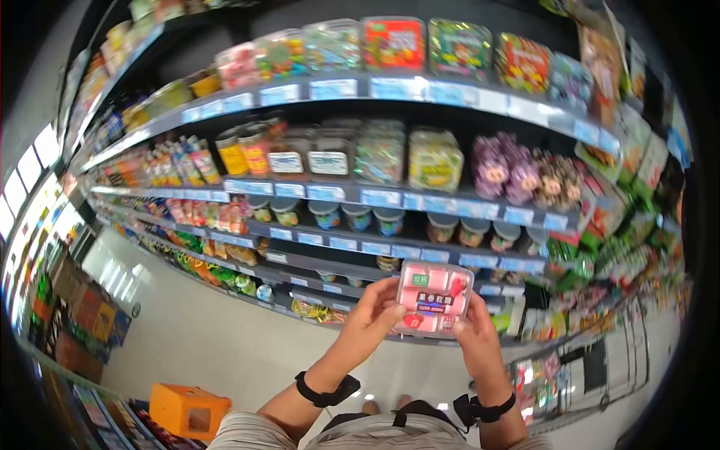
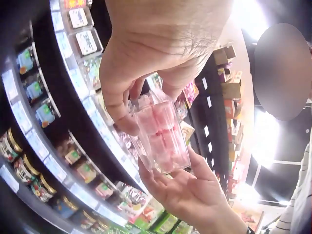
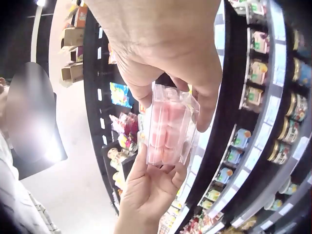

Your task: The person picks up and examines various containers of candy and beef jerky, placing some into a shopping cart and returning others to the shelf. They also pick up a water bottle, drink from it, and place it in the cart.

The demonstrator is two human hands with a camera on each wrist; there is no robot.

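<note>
A clear plastic box of pink roll candies [image 1: 433, 300] is held up before the shelves, its dark-labelled lid facing the head camera. My left hand [image 1: 370, 319] grips its left edge, thumb on the front and fingers behind. On the opposite edge my right hand [image 1: 478, 335] pinches it the same way. Through the clear side in the left wrist view, pink rolls fill the candy box [image 2: 163, 136]. In the right wrist view, the right hand [image 3: 165, 53] spans the box from above, and the left hand [image 3: 148, 192] supports its other end.
A long store shelf [image 1: 345, 187] with candy tubs, jars and price tags curves across in front. Purple bagged sweets [image 1: 502, 169] stand on its middle level. An orange plastic stool [image 1: 189, 409] is on the floor at lower left. A wire cart [image 1: 592, 379] stands at right.
</note>
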